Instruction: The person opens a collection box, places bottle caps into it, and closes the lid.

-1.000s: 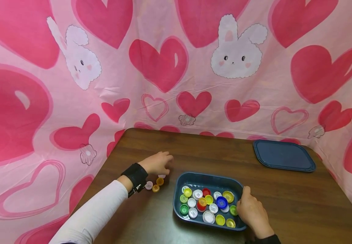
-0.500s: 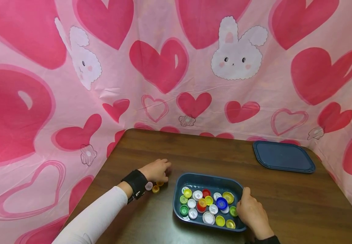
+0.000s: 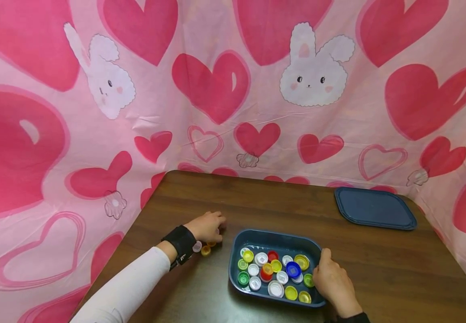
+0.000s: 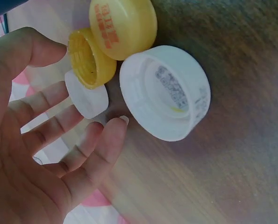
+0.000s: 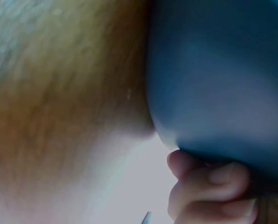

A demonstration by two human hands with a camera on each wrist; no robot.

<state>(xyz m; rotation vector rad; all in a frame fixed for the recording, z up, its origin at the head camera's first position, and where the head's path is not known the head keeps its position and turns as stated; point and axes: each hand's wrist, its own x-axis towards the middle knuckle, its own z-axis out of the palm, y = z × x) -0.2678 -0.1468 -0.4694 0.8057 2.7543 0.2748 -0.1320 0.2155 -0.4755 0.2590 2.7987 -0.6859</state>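
My left hand [image 3: 206, 228] hovers low over a small group of bottle caps on the table, fingers spread and loosely bent. In the left wrist view its fingertips come right up to a flat white cap [image 4: 87, 95], with the thumb beside an orange-yellow cap [image 4: 85, 58]. Another yellow cap [image 4: 124, 28] with red print and a larger white cap [image 4: 169, 93] lie close by. My right hand [image 3: 335, 280] grips the right end of a dark blue container [image 3: 275, 234]; its fingers [image 5: 223, 175] curl under the rim. Inside lie several white, yellow, green, red and blue caps.
A flat dark blue tray or lid [image 3: 374, 208] lies at the back right of the brown wooden table [image 3: 249, 199]. Pink cloth [image 3: 273, 112] printed with hearts and rabbits hangs behind the table and along its sides.
My left hand has come down and nearer to me, over the loose caps, so the far white one is mostly covered in the head view. My right hand stays on the container.
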